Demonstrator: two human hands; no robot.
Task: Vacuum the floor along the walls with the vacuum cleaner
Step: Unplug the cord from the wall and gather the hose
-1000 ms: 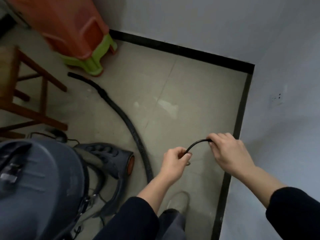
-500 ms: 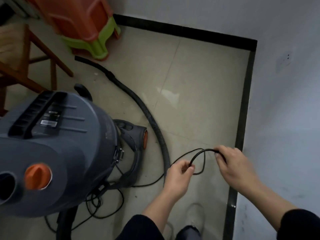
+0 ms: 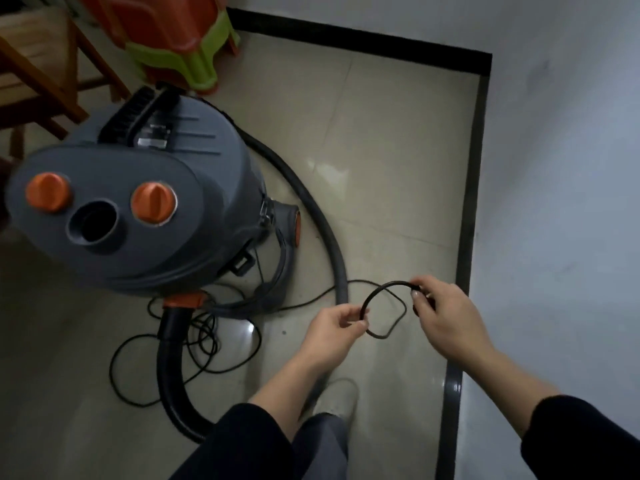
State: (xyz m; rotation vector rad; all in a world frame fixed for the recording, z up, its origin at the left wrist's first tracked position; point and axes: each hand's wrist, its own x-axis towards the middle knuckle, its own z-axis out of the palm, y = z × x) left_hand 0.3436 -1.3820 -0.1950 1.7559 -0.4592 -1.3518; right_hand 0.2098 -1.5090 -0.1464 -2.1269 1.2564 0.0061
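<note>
A grey canister vacuum cleaner [image 3: 138, 209] with two orange knobs stands on the beige tile floor at the left. Its black ribbed hose [image 3: 322, 223] curves round it along the floor. The thin black power cord [image 3: 384, 289] arches between my two hands above the floor, and more of it lies in loose loops beside the canister. My left hand [image 3: 336, 327] pinches the cord at the lower end of the arch. My right hand [image 3: 443, 310] is closed on the cord's other end, close to the right wall.
White walls with a black skirting strip [image 3: 467, 209] meet in a corner at the upper right. Stacked orange and green plastic stools [image 3: 180, 39] and a wooden chair [image 3: 38, 74] stand at the upper left. My shoe [image 3: 336, 400] is below my hands.
The view has tilted down and left, bringing the whole vacuum cleaner into sight. My hands have kept hold of the cord, and its arch between them has widened.
</note>
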